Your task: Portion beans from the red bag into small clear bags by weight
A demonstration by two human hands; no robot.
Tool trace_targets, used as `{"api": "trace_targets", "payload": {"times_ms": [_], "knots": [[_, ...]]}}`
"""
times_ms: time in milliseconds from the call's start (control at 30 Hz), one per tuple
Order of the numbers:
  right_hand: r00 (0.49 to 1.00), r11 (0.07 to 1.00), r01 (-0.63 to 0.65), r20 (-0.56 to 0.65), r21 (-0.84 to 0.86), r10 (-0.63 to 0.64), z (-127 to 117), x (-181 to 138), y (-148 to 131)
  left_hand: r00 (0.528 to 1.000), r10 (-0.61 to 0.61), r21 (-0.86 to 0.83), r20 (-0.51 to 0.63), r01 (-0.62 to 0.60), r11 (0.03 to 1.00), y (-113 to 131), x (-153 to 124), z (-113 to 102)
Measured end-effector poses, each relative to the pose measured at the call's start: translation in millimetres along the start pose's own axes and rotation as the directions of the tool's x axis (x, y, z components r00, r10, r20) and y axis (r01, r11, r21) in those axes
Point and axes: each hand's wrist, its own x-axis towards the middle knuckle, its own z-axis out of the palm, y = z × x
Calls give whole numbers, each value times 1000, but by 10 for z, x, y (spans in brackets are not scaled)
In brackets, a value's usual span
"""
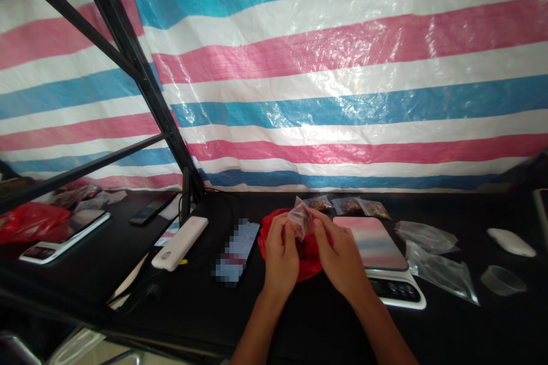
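Note:
Both my hands pinch a small clear plastic bag [301, 221] between thumbs and fingers. My left hand [281, 251] grips its left side, and my right hand [338, 248] its right side. What the bag holds, if anything, I cannot make out. Beneath my hands lies an open red plastic bag [310, 271] with something dark inside, mostly covered by my fingers. Just right of my right hand sits a white digital scale [417, 296] with a shiny square plate [370, 242]. Behind the red bag are several filled clear bags [374, 209] with brownish contents.
Flat clear bags [440, 271], a clear round cup [503, 280] and a white rounded case [511, 242] lie right of the scale. Leftward are a phone [237, 254] with a lit screen and a white power bank [180, 243]. A black metal frame [137, 68] stands before the striped sheet [342, 68].

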Motion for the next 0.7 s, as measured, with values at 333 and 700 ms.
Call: {"api": "trace_targets", "payload": {"times_ms": [333,700], "knots": [[999,979,-15,-33,205,22,102,25,112,981,-194,-18,-17,194,981,-123,54,-109],[986,986,164,35,12,-164,142,-23,142,990,125,471,-60,-82,878,-111,-49,-64]]}}
